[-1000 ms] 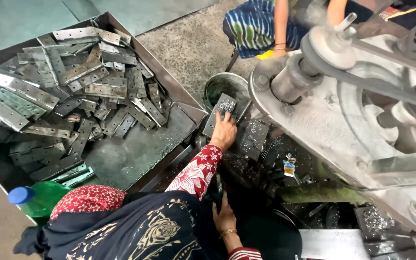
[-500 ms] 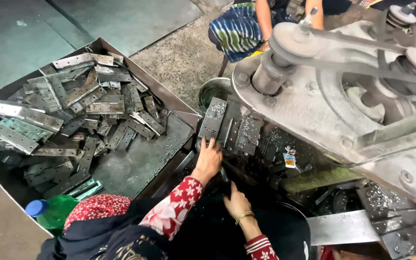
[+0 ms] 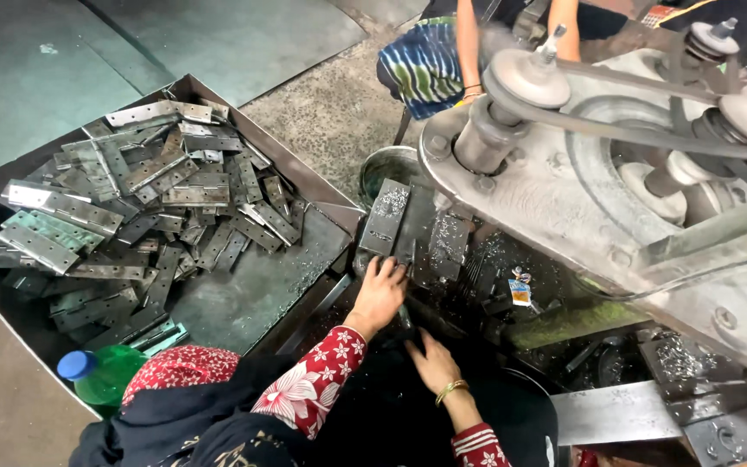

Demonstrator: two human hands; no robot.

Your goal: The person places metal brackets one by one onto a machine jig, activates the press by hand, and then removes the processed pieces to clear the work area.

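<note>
Steel hinge plates are the work here. At six o'clock the right hand (image 3: 432,363) rests palm-down, fingers spread, holding nothing visible. Just beyond, the left hand (image 3: 379,292) lies with loosely curled fingers touching the lower edge of the hinge leaf (image 3: 385,218) on the machine bed; whether it grips cannot be told. At ten o'clock the tray (image 3: 244,298) is heaped with unprocessed hinges (image 3: 136,212), so most appears left.

Flat hinge plates (image 3: 144,203): dull grey steel. Plastic bottle (image 3: 105,376): green body, blue cap. Long sleeve (image 3: 317,389): red with white flower print. Wrist bangle (image 3: 450,391): gold. Co-worker's garment (image 3: 425,65): blue, green and white tie-dye.
</note>
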